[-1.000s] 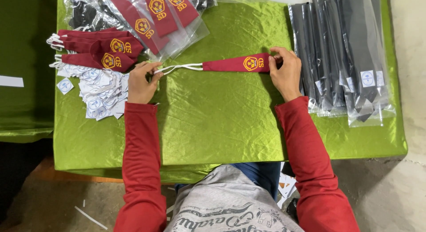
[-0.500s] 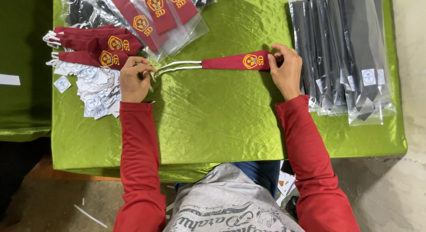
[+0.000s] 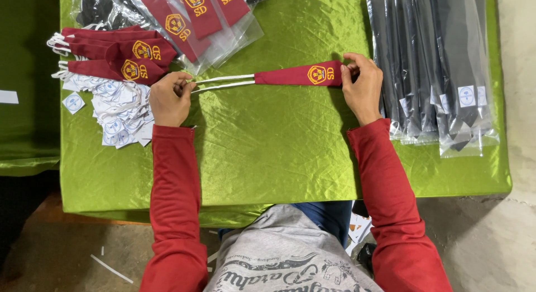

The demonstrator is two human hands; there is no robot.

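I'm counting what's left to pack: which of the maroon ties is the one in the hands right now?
The maroon tie lying alone mid-table: the right hand pinches its wide end, the left hand its white cord. The others sit stacked or bagged at the far left.

single view only: head-worn camera looking almost straight down from above seated person. lens facing table covered with green cloth, table's far edge lying at frame top, person's lap and grey shirt sitting at frame bottom. camera standing at arm's-length height, near enough to be framing whole table width, both red sleeves running up from bottom. left hand and right hand sitting in upper middle. floor strips showing at left and right edges. no second view sharing scene.
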